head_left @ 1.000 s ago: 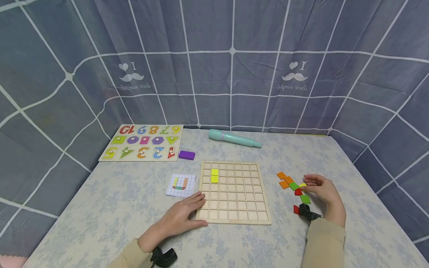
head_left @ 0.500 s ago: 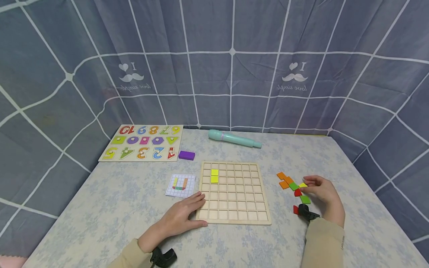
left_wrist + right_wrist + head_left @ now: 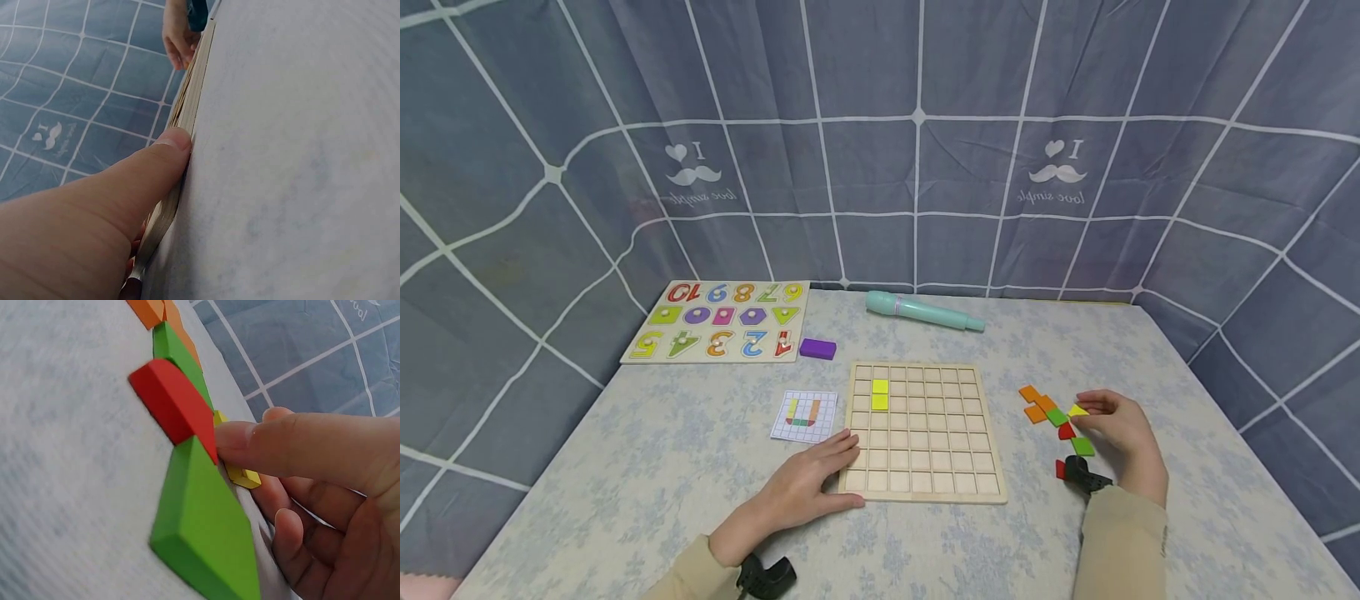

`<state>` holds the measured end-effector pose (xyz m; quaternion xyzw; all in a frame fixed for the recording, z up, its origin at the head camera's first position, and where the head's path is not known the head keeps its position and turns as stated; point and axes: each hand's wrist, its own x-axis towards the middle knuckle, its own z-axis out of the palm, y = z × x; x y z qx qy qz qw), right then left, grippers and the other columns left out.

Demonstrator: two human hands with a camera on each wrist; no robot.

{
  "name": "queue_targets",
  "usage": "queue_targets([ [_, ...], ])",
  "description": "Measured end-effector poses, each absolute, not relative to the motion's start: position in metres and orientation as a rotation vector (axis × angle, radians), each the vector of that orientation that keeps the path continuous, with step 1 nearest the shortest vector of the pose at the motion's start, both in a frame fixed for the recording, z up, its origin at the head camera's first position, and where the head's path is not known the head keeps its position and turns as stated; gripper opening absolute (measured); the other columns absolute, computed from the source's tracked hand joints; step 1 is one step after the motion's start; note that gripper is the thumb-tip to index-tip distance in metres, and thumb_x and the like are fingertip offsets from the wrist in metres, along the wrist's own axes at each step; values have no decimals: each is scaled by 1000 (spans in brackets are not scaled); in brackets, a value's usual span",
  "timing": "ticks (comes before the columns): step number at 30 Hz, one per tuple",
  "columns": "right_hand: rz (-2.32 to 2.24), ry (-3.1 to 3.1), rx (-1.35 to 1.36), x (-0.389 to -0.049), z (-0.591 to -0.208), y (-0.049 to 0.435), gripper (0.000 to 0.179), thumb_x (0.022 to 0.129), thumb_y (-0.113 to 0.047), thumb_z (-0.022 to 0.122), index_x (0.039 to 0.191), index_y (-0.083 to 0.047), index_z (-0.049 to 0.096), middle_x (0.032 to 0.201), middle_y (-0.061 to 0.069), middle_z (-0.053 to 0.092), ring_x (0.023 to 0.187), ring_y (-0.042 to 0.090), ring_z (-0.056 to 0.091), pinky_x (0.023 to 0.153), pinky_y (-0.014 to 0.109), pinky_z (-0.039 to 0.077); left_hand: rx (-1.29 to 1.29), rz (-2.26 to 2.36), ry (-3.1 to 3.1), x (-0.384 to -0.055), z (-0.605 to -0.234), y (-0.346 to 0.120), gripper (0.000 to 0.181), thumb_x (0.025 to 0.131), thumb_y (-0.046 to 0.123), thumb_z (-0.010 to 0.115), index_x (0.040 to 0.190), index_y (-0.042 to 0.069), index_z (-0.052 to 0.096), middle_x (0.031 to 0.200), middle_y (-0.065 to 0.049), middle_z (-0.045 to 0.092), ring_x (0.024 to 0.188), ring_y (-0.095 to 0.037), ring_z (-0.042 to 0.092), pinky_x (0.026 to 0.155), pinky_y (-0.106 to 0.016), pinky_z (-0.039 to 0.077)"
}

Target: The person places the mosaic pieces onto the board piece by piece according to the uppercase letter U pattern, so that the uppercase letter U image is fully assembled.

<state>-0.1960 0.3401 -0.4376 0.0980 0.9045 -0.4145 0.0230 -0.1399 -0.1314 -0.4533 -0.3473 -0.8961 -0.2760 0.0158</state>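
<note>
My left hand (image 3: 811,485) rests at the near left corner of a wooden grid board (image 3: 917,492). Its thumb (image 3: 150,164) touches the board's near edge, while the other fingers reach over the left side. Two yellow squares (image 3: 880,394) lie in the board's upper left cells. To the right, my right hand (image 3: 1122,427) pinches a yellow tile (image 3: 249,477) between thumb and forefinger, low over the table. Beside it are a red tile with a rounded corner (image 3: 169,403), a green tile (image 3: 209,525), another green tile (image 3: 1057,417) and several orange tiles (image 3: 1036,413).
A pattern card (image 3: 805,416) lies left of the board. Farther back are a number puzzle board (image 3: 715,320), a purple block (image 3: 817,348) and a teal microphone-shaped wand (image 3: 925,311). A second red tile (image 3: 1061,469) sits near the right wrist's black camera mount. A tiled curtain surrounds the table.
The right hand has shifted very slightly left, and more of the yellow tile shows at its fingertips. The left hand and the board have stayed put.
</note>
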Motion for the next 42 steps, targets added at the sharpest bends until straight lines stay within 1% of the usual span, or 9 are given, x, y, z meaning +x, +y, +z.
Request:
queue_targets([
  [8,-1293,2825,319,-196,-436,339,51,84,-17,71,124,8,52,116,27,56,104,38,52,91,51,42,-1082,-854,-2785,-140,-454,-131,73,81,51,67,131,-1,54,141,-11,45,134,-24,36,105,-42,35],
  [18,-1381,2846,297,-198,-415,326,52,87,-27,68,127,2,52,124,25,52,109,37,49,91,49,42,-1085,-834,-2779,-140,-455,-132,73,81,53,66,130,0,55,141,-11,45,134,-23,36,105,-42,35],
  [23,-1439,2927,210,-202,-399,307,45,87,-27,69,122,-1,57,119,19,58,105,30,52,86,41,45,-1083,-833,-2783,-140,-456,-132,74,82,54,65,131,0,54,141,-11,45,134,-23,35,105,-42,35],
  [27,-1506,2967,48,-209,-392,291,43,86,-29,69,117,0,60,116,18,59,104,31,52,88,42,44,-1077,-836,-2789,-140,-456,-132,74,82,54,64,131,0,54,141,-11,45,134,-23,35,105,-42,36],
  [30,-1597,2961,-27,-220,-399,285,39,84,-31,72,114,-7,65,113,11,62,103,25,53,85,33,45,-1071,-841,-2799,-140,-455,-132,74,82,54,64,131,1,54,141,-10,45,134,-23,35,104,-42,36],
  [32,-1610,2979,-51,-227,-404,280,37,83,-37,72,112,-15,66,111,3,62,99,18,55,77,24,47,-1067,-843,-2804,-140,-455,-131,74,82,54,65,131,1,54,141,-10,45,134,-23,35,104,-42,36],
  [34,-1662,2958,-77,-234,-408,276,35,82,-38,72,111,-19,68,111,0,62,95,15,55,73,21,47,-1067,-844,-2805,-140,-455,-131,73,82,54,65,132,1,54,141,-10,45,134,-23,35,104,-43,36],
  [35,-1647,2959,-70,-231,-400,267,37,82,-39,72,112,-17,67,113,2,62,96,17,55,75,24,47,-1068,-842,-2805,-140,-455,-131,73,82,54,65,132,1,54,141,-10,45,134,-23,35,104,-42,36],
  [42,-1687,2935,-266,-221,-364,211,32,86,-17,70,113,-2,64,115,15,61,105,28,55,84,35,47,-1064,-845,-2812,-140,-453,-131,73,82,53,65,132,1,54,141,-11,45,134,-23,35,104,-43,36],
])
